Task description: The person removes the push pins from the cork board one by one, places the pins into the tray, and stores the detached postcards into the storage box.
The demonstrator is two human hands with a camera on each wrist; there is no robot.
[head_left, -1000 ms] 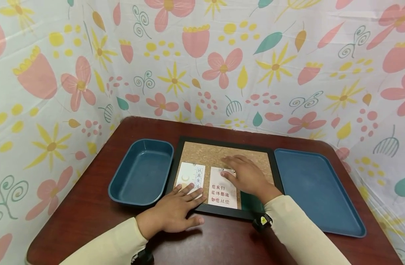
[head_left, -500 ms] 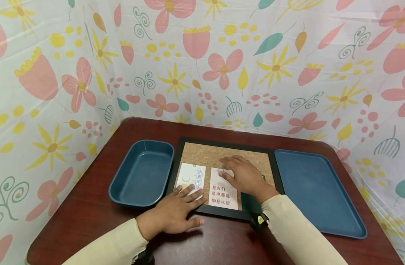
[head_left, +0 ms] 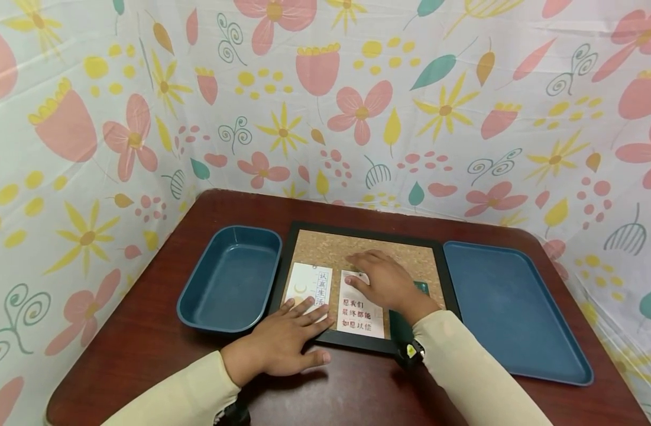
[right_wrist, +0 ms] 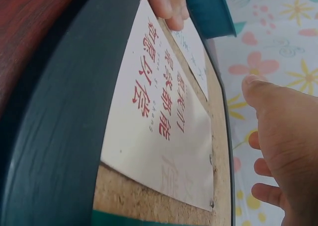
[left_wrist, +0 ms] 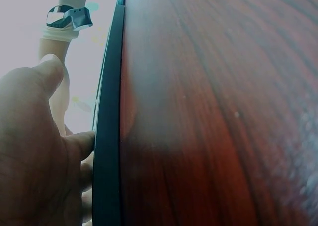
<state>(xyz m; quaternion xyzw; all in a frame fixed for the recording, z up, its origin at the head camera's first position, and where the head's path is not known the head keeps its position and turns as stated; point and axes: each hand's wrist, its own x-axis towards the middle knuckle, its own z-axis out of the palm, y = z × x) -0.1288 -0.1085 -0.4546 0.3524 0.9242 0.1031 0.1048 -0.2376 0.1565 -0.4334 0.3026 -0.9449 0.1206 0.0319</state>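
Observation:
A cork board [head_left: 325, 242] in a black frame lies on the table. My left hand [head_left: 282, 346] lies over its front edge with straight, spread fingers resting on a white card [head_left: 298, 281] with a moon drawing. Over the top of a second card [head_left: 359, 325], printed with red characters, is my right hand [head_left: 386, 284]. In the right wrist view this right hand [right_wrist: 288, 136] has relaxed fingers with nothing between them, and the red-lettered card [right_wrist: 159, 112] lies on the cork. A dark green flat piece [head_left: 398, 328] beside that card is partly hidden by the right forearm.
A deep blue bin [head_left: 184, 302] stands left of the board. On the right lies a flat blue tray [head_left: 508, 307]. The brown table [head_left: 352, 390] meets a flowered curtain [head_left: 325, 118] at the back and left.
My right hand has shifted slightly left over the red-lettered card, and more of the green piece shows behind it. The left hand stays in place.

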